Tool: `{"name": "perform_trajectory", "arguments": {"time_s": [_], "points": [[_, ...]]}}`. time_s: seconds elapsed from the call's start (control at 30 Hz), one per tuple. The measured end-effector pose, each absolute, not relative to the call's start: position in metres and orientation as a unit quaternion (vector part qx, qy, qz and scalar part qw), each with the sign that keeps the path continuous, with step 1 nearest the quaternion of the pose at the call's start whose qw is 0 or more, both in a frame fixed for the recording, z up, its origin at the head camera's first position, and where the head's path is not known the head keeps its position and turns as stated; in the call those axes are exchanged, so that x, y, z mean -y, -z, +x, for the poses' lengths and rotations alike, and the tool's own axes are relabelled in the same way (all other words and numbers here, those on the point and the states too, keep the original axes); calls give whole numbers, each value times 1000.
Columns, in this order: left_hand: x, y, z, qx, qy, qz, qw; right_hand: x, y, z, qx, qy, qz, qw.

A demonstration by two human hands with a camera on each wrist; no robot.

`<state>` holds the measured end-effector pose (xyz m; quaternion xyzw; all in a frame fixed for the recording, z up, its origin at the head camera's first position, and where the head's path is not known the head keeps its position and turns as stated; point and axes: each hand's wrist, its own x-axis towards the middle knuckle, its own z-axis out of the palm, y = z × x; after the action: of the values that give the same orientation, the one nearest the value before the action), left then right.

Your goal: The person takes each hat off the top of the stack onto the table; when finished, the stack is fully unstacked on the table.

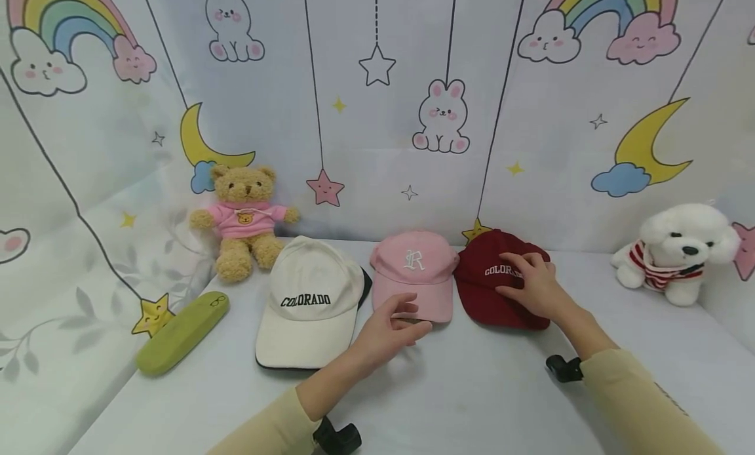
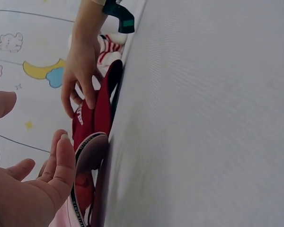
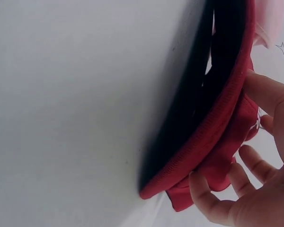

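Note:
A dark red cap [image 1: 483,288] with white lettering lies on the white table, brim toward me. My right hand [image 1: 533,288] is over its front, thumb and fingers spread and loosely bent. In the right wrist view the thumb and fingertips come right at the red cap [image 3: 213,127] by the brim. Left of it is a pink cap [image 1: 409,265] with a white letter R. My left hand [image 1: 386,334] hovers in front of the pink cap's brim, its fingers apart and holding nothing. A cream cap [image 1: 312,284] with black lettering lies left of that hand.
A green glasses case [image 1: 183,334] lies at the table's left edge. Behind the cream cap sits a teddy bear [image 1: 244,212] in a pink top. A white plush dog [image 1: 678,252] sits at the far right. A patterned cloth backdrop [image 1: 377,127] hangs behind.

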<state>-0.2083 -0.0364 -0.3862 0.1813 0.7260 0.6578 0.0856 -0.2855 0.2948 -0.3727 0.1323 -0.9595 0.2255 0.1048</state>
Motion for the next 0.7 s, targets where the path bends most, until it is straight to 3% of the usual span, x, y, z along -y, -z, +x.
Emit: {"name": "perform_trajectory", "arguments": {"time_s": [0.7], "points": [[52, 382, -205, -731, -653, 190, 60, -284, 358, -290, 958, -219, 142, 117]]}}
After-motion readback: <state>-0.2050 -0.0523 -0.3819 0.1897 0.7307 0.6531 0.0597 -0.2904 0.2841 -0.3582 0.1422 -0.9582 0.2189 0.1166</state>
